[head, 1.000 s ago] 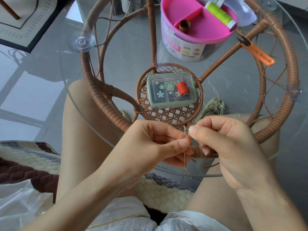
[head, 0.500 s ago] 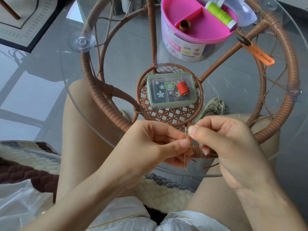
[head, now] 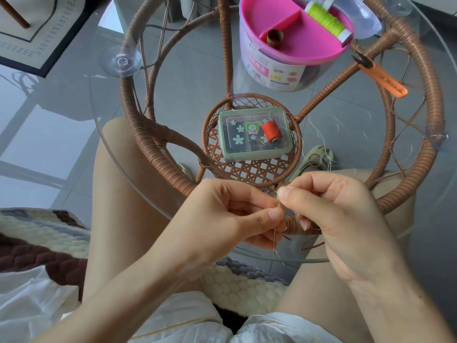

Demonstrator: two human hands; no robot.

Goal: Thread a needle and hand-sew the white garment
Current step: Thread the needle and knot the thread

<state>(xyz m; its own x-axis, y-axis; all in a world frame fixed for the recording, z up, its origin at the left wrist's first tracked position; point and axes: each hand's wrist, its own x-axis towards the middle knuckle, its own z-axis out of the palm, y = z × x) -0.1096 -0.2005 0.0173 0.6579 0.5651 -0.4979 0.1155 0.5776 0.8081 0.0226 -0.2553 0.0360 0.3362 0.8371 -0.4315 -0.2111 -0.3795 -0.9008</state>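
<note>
My left hand pinches the slippery, stiff needle mid-shaft. My right hand pinches limp thread near its end.

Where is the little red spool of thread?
In the head view, the red spool lies on the right part of the green box, in the middle of the glass table, nearer the person than the pink tub.

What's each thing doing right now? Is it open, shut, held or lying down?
Left hand, pinching the needle.
Right hand, pinching thread at the needle's top.
Pink tub, open.
Green box, shut.
Red spool, lying on the green box.
Snips, lying on the glass table.
</note>
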